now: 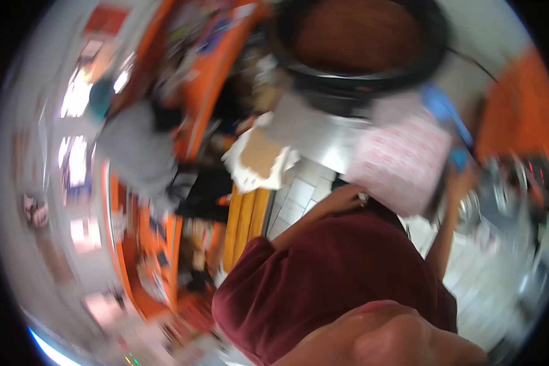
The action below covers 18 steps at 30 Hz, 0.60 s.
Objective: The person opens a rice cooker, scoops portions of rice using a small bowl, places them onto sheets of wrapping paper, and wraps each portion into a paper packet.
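Note:
The frame is blurred. In front of my maroon top lies a flat pink-and-white patterned item [399, 160], its exact nature unclear. My left hand [349, 199], with a ring on one finger, is at its near left edge, fingers bent against it. On the other side my right hand [462, 183] is closed around a small blue thing [458, 158], beside the item's right edge. A longer blue object [443, 111] lies just beyond. Further ahead is a large round black-rimmed pan [360, 78] with a reddish-brown inside.
A person in grey [137, 149] with a teal head covering is at the left, by an orange counter [208, 91]. Brown-and-white material [262, 157] lies above yellow slats [246, 229]. Orange shelves stand lower left; metal vessels [500, 189] are at the right.

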Tool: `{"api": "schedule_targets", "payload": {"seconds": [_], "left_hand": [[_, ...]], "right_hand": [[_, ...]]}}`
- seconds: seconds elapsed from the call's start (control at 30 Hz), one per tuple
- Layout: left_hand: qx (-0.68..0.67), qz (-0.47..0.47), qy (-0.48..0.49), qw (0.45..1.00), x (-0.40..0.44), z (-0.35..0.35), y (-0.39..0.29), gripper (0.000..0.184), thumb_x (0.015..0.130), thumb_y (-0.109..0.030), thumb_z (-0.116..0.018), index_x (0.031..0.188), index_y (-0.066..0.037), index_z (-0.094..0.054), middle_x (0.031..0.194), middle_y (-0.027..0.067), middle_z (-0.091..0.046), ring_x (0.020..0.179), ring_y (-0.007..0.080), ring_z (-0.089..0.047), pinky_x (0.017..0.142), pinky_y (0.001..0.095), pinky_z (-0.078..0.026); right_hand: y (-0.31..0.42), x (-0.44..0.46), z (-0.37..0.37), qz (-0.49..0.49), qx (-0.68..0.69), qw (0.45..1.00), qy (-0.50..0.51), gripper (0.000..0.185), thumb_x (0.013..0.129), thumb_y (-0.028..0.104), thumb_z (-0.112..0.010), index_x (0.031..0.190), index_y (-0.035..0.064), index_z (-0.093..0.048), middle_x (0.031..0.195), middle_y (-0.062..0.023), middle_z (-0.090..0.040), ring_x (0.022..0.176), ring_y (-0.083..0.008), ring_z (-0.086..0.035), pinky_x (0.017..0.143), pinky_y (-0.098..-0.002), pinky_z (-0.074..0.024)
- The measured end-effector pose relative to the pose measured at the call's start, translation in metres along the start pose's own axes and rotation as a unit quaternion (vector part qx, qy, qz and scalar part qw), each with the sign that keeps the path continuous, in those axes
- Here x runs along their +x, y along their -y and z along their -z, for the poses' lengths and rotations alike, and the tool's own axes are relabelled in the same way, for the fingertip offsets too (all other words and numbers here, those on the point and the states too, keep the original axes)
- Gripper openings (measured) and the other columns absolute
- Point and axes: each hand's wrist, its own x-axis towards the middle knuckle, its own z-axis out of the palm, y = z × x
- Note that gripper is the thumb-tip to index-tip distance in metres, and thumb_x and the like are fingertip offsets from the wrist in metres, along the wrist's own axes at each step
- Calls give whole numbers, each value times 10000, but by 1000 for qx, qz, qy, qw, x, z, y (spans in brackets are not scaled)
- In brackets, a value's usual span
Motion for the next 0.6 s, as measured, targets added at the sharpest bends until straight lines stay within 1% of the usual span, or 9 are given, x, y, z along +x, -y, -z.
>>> {"api": "schedule_targets", "payload": {"seconds": [0.07,0.17,0.2,0.27,0.33,0.4,0.43,0.5,0.6], "left_hand": [[-3,3,-52,999,-9,11,-10,412,892,-268,-603,1226,-33,-556,1160,181,-591,1049,348,-576,911,403,-458],[-34,10,-126,991,-17,29,-15,387,884,-259,-624,1191,-25,-587,1133,175,-606,1027,336,-590,884,400,-473],[-33,18,-150,988,-18,34,-19,387,884,-259,-624,1191,-25,-587,1133,175,-606,1027,336,-590,884,400,-473],[-81,-66,-149,983,-10,46,-33,375,858,-246,-674,1158,-28,-614,1102,168,-623,1002,314,-605,853,401,-487],[-77,-177,-165,967,3,64,-52,361,846,-233,-693,1142,-39,-624,1096,153,-621,1003,307,-602,841,402,-489],[-34,-348,-217,911,5,94,-88,351,837,-241,-709,1127,-60,-628,1115,123,-605,1009,302,-594,815,406,-489],[5,-409,-266,873,7,116,-112,355,841,-262,-706,1128,-70,-622,1139,109,-590,1013,305,-588,801,407,-487],[105,-483,-344,798,14,152,-137,365,850,-313,-693,1160,-137,-614,1202,92,-550,1018,328,-577,791,423,-475],[47,-559,-298,773,23,175,-144,352,861,-347,-671,1177,-207,-601,1233,89,-525,1027,331,-574,802,444,-465]], "right_hand": [[-7,17,-18,-72,90,986,124,611,880,461,-602,1317,43,-515,1221,-210,-599,1076,-399,-580,914,-461,-453],[-16,17,-45,-37,-5,996,78,688,843,549,-623,1354,113,-474,1198,-252,-578,1030,-423,-587,876,-467,-476],[12,21,-20,-125,-15,985,117,658,838,524,-648,1338,125,-493,1171,-256,-579,1030,-427,-581,874,-474,-473],[-23,16,-35,-47,128,991,-11,651,855,502,-640,1307,50,-514,1210,-221,-581,1083,-370,-575,916,-455,-455],[32,12,25,-217,446,860,120,683,885,508,-577,1359,34,-451,1370,-194,-474,1260,-336,-456,1042,-416,-355],[124,4,98,-422,655,592,208,641,916,412,-537,1401,20,-390,1394,-177,-455,1287,-310,-437,1063,-393,-336],[149,1,115,-432,675,550,235,671,900,426,-553,1401,11,-387,1394,-186,-452,1288,-316,-436,1067,-399,-331],[181,-4,149,-385,679,554,288,733,868,455,-584,1399,-6,-381,1393,-205,-446,1289,-326,-434,1077,-412,-321],[203,-2,190,-238,632,653,342,826,820,499,-630,1397,-32,-371,1392,-233,-436,1292,-341,-431,1092,-430,-306]]}}
